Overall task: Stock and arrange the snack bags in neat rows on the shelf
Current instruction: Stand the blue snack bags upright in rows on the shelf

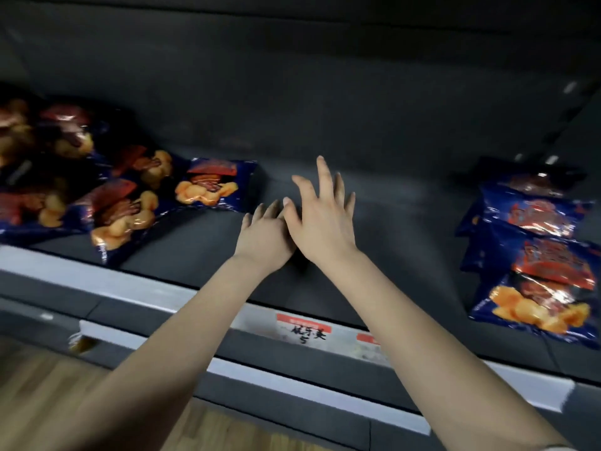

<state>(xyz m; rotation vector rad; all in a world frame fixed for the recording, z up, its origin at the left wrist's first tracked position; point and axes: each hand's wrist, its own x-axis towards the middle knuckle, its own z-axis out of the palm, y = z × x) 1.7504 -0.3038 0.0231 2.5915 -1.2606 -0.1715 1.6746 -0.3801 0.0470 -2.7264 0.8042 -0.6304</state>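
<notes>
Snack bags (208,185) are found partly arranged on the shelf (406,206): a loose heap (113,203) at left, an overlapped row (540,255) at right. Nothing is held; left grip (265,232) and right grip (322,219) are spread over the bare middle, judged unfilled yet.

In front of you: dark grey shelf (374,196), matte board, dim light. Behind it dark grey back panel (292,92), plain. Along front edge white price rail (97,278), on it price label (304,332) with red top and handwritten marks. Below you find second white rail (292,388) of lower level. At your lower left, wooden floor (48,392), brown planks. Far right, slotted upright (567,89), blurred.
</notes>
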